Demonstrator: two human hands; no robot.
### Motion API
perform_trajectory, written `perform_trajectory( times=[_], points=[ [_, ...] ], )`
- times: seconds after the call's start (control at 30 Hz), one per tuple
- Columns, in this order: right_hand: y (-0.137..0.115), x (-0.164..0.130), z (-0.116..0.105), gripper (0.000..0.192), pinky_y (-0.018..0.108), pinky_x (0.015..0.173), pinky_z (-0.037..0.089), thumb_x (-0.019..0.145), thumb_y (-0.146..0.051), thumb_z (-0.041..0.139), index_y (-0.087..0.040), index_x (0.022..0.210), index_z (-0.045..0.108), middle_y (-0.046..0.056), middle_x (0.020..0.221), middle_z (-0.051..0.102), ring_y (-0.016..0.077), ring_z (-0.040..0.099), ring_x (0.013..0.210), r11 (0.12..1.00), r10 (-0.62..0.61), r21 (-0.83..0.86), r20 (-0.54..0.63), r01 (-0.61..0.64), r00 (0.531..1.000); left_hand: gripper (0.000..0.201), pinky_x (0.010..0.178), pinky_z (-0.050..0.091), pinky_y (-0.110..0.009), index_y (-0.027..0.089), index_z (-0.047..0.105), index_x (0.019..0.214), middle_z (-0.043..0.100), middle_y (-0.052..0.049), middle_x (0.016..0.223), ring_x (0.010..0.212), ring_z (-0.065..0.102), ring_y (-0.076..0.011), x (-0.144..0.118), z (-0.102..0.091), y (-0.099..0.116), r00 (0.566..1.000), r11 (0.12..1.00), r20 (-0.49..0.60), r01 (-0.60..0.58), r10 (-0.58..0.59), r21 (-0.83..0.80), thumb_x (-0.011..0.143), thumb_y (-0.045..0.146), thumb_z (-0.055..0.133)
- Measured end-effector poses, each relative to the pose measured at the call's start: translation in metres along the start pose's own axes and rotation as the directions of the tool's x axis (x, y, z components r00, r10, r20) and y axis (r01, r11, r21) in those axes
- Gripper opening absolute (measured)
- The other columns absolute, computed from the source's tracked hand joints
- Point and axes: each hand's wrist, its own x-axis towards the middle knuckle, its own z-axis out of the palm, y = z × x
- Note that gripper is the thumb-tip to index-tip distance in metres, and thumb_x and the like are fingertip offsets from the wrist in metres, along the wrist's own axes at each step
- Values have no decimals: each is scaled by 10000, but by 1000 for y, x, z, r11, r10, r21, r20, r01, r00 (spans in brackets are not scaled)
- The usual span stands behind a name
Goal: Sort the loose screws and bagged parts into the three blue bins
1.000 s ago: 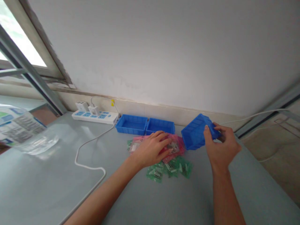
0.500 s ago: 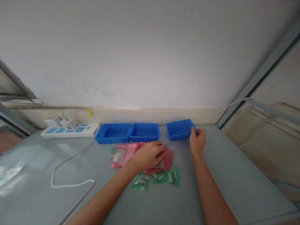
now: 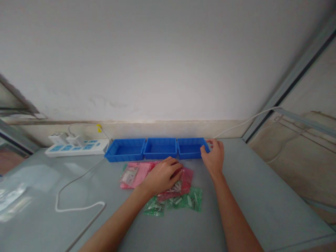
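Three blue plastic bins stand in a row along the wall: a left bin (image 3: 126, 157), a middle bin (image 3: 160, 155) and a right bin (image 3: 189, 154). My right hand (image 3: 214, 157) holds the right bin's outer end, thumb at the front and fingers towards the back. My left hand (image 3: 164, 175) lies on the pink plastic bags (image 3: 187, 180), its fingers slightly bent and spread; what is under the palm is hidden. Small metal parts show through the pink plastic. Green bags (image 3: 194, 199) of small metal parts lie in front, partly under the pink ones.
A white power strip (image 3: 78, 148) with plugged-in adapters sits at the back left. Its white cable (image 3: 78, 210) winds across the grey table (image 3: 262, 196). Another thin white cord (image 3: 244, 122) runs along the wall at the right, near a metal frame post (image 3: 286, 84).
My right hand has brought the right bin left and down; it was tilted and apart, and now sits level beside the middle bin. My left hand stays on the pink bags.
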Motion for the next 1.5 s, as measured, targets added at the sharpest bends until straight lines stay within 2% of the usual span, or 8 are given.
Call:
perform_trajectory(
  times=[0.07,0.23,0.4,0.63,0.9,1.07,1.33,1.5],
  points=[
    [-8,0,-9,175,332,730,499,803,-287,548,-194,890,667,52,770,676,208,615,702,990,-47,138,223,16,974,244,924,535,-375,195,714,1112,704,-77,1032,1029,632,-230,-1,-1,2,1000,1000,-22,9,-9,17,1031,245,489],
    [-10,-8,-19,206,279,631,441,815,-221,582,-213,935,750,-8,648,665,173,607,604,987,-158,119,715,104,681,320,1055,475,-497,202,700,1144,682,-104,1213,1224,553,-305,-13,-3,17,999,1000,-42,-6,6,4,980,458,599],
    [-2,-13,-14,336,265,637,418,850,-167,620,-185,1165,733,15,687,695,170,619,635,984,-89,-13,823,176,561,799,1118,384,-622,228,608,1355,559,-149,1446,1347,454,-409,-25,10,27,1000,999,-26,7,-6,41,738,713,761],
    [-17,-22,0,131,275,682,410,917,-183,618,-188,960,742,59,789,746,190,654,722,967,-115,-36,821,251,559,584,1076,446,-550,233,617,1334,606,-127,1329,1251,531,-346,-27,15,25,998,998,-16,54,-54,11,872,582,696],
    [-23,-23,0,304,311,798,495,836,-119,530,-191,974,792,75,1021,797,231,709,909,944,-319,329,873,37,368,660,1068,476,-576,204,558,1427,567,-178,1376,1282,527,-369,-31,18,15,994,998,-107,37,-31,53,873,519,731],
    [-10,-12,-25,242,297,712,494,917,-324,578,-163,1041,710,71,915,747,199,663,798,983,-164,184,890,-6,425,531,1135,423,-610,189,631,1326,568,-175,1431,1388,460,-382,-29,21,13,990,995,-143,27,-13,101,900,497,708],
    [-8,-14,-40,335,248,551,373,566,-357,915,-165,753,715,-37,629,609,144,542,607,1000,21,-21,998,-6,64,443,1139,426,-598,177,670,1259,540,-172,1487,1396,467,-377,-29,19,15,988,991,-143,72,-55,114,951,494,636],
    [-9,-10,-35,98,245,565,349,738,-232,751,-168,812,761,-34,622,587,133,517,605,995,-81,67,967,69,242,419,1138,431,-574,222,663,1244,591,-135,1414,1392,470,-353,-30,3,16,997,995,-80,5,3,95,936,506,659]
  ],
)
